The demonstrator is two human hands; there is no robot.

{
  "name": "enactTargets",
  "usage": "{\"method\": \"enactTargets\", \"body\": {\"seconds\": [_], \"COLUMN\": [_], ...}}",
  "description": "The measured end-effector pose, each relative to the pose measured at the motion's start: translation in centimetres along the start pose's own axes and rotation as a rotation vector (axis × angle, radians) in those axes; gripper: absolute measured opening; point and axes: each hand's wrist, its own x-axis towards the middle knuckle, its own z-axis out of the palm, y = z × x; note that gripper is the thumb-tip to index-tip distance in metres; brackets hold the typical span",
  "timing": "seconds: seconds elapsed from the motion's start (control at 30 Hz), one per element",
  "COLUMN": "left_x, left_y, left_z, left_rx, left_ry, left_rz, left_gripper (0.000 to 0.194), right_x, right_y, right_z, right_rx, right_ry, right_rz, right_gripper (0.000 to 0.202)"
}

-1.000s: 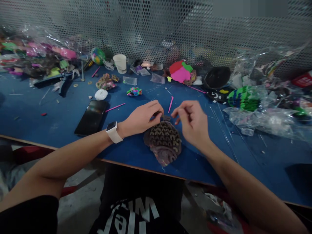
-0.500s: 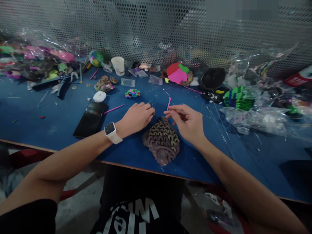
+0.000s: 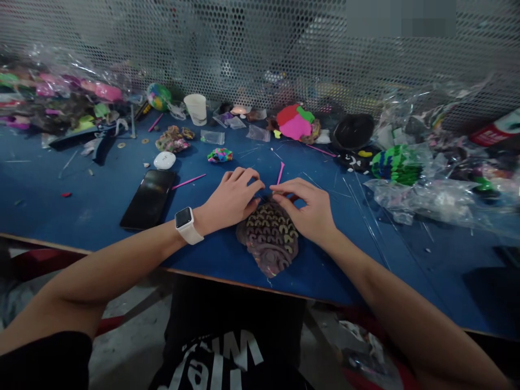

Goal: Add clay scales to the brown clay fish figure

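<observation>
A dark grey-brown clay fish point(image 3: 270, 244) lies on the blue table before me, covered in rows of small curved scales, some of them greenish. Its far end is partly hidden by my fingers. My left hand point(image 3: 235, 196), wearing a white watch, is at the upper left edge of the fish, with bent fingers and a gap between thumb and forefinger. From the other side, my right hand point(image 3: 309, 208) pinches at the far end of the fish; whatever is between its fingertips is too small to make out. Just beyond lies a pink modelling tool point(image 3: 280, 173).
Left of my hands are a black phone point(image 3: 148, 200), a white earbud case point(image 3: 164, 160) and another pink stick point(image 3: 189, 181). A paper cup point(image 3: 196, 110), coloured clay pieces point(image 3: 294, 123) and a black bowl point(image 3: 353, 131) stand along the mesh wall. Plastic bags point(image 3: 414, 197) lie right.
My right hand has come left and down onto the far end of the fish, away from the pink tool. The left hand's thumb and forefinger have moved apart.
</observation>
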Motion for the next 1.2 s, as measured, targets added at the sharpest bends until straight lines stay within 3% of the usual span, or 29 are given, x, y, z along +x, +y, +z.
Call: {"method": "enactTargets", "body": {"seconds": [0.2, 0.33, 0.53, 0.83, 1.03, 1.2], "left_x": [0.4, 0.5, 0.5, 0.5, 0.4, 0.2], "left_y": [1.1, 1.1, 0.7, 0.7, 0.9, 1.1], "left_z": [-0.7, -1.0, -0.9, -1.1, -1.4, -1.3], "left_rx": [-0.153, -0.223, -0.251, -0.279, -0.295, -0.259], "left_ry": [0.168, 0.251, 0.203, 0.212, 0.224, 0.293], "left_rz": [0.087, 0.123, 0.184, 0.163, 0.179, 0.241], "left_gripper": [0.019, 0.018, 0.021, 0.018, 0.031, 0.027], "right_x": [-0.4, -0.7, -0.9, -0.2, 0.4, 0.5], "right_y": [-0.5, -0.9, -0.9, -1.5, -1.9, -2.1], "right_z": [0.0, 0.1, 0.2, 0.5, 0.0, -0.1], "right_rx": [0.003, 0.017, 0.021, 0.373, 0.556, 0.633], "right_ry": [0.011, 0.016, 0.061, 0.107, 0.031, -0.031], "right_rz": [0.025, 0.036, 0.093, 0.255, 0.402, 0.460], "right_gripper": [0.019, 0.011, 0.021, 0.041, 0.061, 0.069]}}
